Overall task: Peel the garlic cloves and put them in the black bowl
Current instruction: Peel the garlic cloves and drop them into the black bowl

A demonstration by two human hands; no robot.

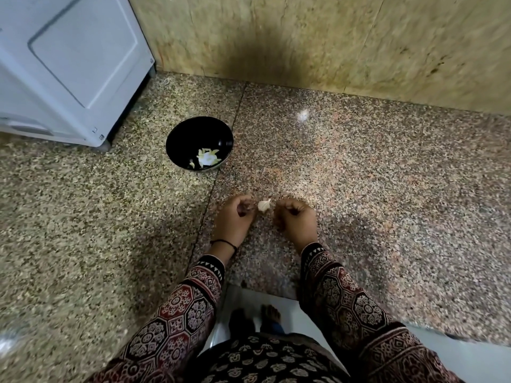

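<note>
A black bowl [199,143] stands on the speckled granite counter [359,175], left of centre, with a few pale garlic pieces and skins [206,158] inside. Nearer to me, both hands meet over the counter. A pale garlic clove [264,205] sits between them. My left hand [235,218] has its fingers curled and pinches the clove's left side. My right hand [296,221] is curled as well, its fingertips at the clove's right side. The image is blurred, so finer detail of the grip is unclear.
A white appliance [69,64] fills the back left corner, close to the bowl. A tan stone wall [331,37] runs along the back. The counter's front edge [262,293] is below my wrists, with floor and feet beneath.
</note>
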